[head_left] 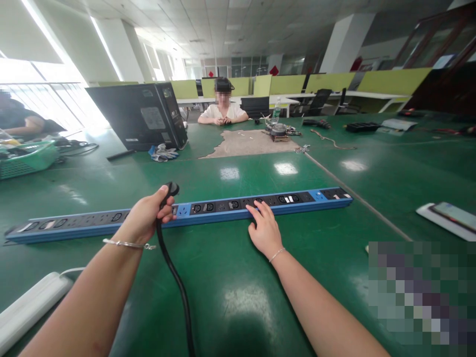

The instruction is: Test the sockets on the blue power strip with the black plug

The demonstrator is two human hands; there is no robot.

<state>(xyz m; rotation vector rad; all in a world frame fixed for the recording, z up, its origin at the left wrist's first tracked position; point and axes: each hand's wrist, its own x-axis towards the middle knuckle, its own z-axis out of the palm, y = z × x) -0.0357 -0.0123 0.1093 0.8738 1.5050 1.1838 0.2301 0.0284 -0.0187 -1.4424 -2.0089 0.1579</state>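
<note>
A long blue and black power strip (223,207) lies across the green table, with rows of sockets along its top. My left hand (150,208) is closed around a black power plug (170,192), held above the strip's left-centre part. From that plug a thick black cable (177,280) hangs down toward me. My right hand (265,227) rests with its fingers spread on the strip right of its middle, fingertips at the sockets. The palm side of my right hand is hidden.
A black computer case (137,116) stands at the back left, with gloves (162,152) beside it. At left are a green basket (31,158) and a white power strip (35,307). A phone (455,218) lies at right. Across the table sits a person (223,110).
</note>
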